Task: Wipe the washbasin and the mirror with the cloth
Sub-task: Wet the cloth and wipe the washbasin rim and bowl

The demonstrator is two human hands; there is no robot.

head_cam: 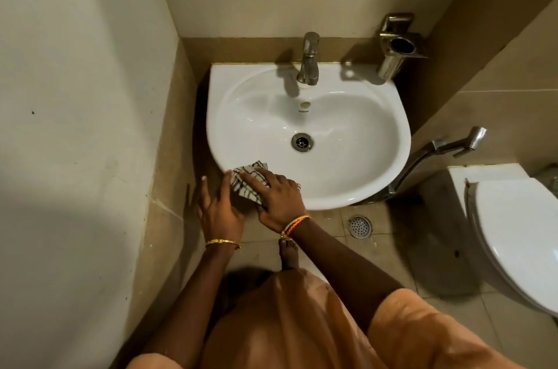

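A white washbasin (356,139) hangs on the back wall, with a steel tap (309,62) at its rear rim and a drain (302,142) in the bowl. A folded white cloth with dark checks (248,179) lies over the basin's front-left rim. My right hand (276,196) presses flat on the cloth. My left hand (217,208) is just left of it, fingers spread, its fingertips touching the cloth's left edge beside the rim. No mirror is in view.
A steel holder (395,45) is fixed to the wall right of the tap. A toilet (513,232) with a hand sprayer (459,143) stands at the right. A floor drain (359,226) lies under the basin. A wall (75,127) closes the left side.
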